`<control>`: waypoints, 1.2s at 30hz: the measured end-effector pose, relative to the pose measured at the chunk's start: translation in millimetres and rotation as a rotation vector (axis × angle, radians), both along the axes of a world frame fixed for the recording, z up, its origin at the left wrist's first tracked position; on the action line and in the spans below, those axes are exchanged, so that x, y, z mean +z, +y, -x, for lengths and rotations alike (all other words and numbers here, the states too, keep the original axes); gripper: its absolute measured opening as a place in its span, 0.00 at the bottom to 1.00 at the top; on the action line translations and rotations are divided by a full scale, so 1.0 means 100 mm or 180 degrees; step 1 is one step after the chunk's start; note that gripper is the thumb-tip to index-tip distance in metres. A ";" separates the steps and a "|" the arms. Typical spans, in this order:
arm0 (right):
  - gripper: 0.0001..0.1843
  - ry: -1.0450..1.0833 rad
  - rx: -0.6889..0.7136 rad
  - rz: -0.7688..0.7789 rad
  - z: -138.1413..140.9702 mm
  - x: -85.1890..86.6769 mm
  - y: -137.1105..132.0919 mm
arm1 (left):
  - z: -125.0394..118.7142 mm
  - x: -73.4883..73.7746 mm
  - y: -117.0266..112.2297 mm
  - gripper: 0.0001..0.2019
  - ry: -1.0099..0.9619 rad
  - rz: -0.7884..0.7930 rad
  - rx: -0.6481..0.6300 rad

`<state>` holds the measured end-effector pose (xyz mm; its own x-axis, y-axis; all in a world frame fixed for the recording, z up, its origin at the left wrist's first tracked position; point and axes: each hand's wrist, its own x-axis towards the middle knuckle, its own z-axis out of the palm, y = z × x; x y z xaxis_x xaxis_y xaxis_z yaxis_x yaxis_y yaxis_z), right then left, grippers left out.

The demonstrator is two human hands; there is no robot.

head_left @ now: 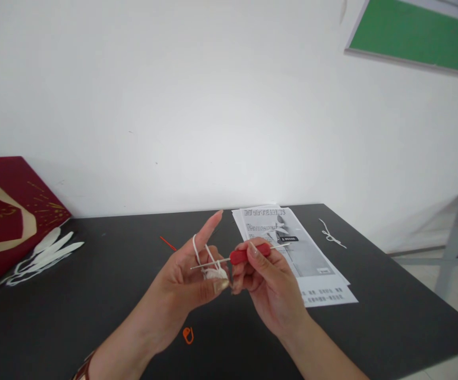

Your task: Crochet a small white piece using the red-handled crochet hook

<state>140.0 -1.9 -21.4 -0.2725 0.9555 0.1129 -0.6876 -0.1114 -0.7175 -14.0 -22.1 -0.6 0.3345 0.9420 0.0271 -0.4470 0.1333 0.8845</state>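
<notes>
Between the thumb and fingers of my left hand is a small piece of white crochet work. White yarn loops around the raised index finger of that hand and runs down to the piece. My right hand grips a crochet hook by its red handle, with a thin metal shaft at either end. The left-hand shaft passes across the yarn at the top of the crochet piece. Part of the piece is hidden behind the left thumb.
Printed sheets lie on the black table behind my right hand. An orange stitch marker rests near the front, and a red stick lies behind my left hand. White crocheted petals sit beside a dark red bag. A knotted white yarn is at right.
</notes>
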 end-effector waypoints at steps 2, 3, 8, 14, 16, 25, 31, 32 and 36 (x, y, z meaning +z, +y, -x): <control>0.09 -0.0021 -0.0016 0.0009 0.01 -0.01 0.00 | -0.01 0.00 0.00 0.38 0.0026 0.0007 0.0000; 0.09 -0.0035 -0.0033 0.0016 0.02 -0.01 0.00 | -0.02 0.00 0.00 0.38 0.0055 0.0019 0.0020; 0.09 -0.0062 -0.0094 0.0081 0.02 -0.02 -0.01 | -0.05 0.05 0.01 0.36 0.0562 -0.0035 0.0527; 0.09 -0.0007 -0.0154 0.0139 -0.02 -0.03 0.02 | 0.01 0.11 0.04 0.31 0.1218 -0.0425 0.0534; 0.09 0.0019 -0.0143 0.0149 -0.02 -0.03 0.03 | 0.03 0.11 0.05 0.28 0.1309 -0.0353 0.0639; 0.09 0.0035 -0.0113 0.0206 -0.01 -0.06 0.03 | 0.03 0.01 0.04 0.32 0.1041 -0.0140 0.0667; 0.09 -0.0065 -0.0039 0.0172 0.02 -0.07 0.03 | -0.01 0.02 0.02 0.39 0.0780 -0.0030 0.0578; 0.09 -0.0073 -0.0042 0.0176 0.02 -0.07 0.03 | -0.02 0.03 0.02 0.40 0.0773 -0.0035 0.0559; 0.10 -0.0103 -0.0051 0.0198 0.00 -0.08 0.05 | -0.04 0.04 0.01 0.41 0.0835 -0.0142 0.0623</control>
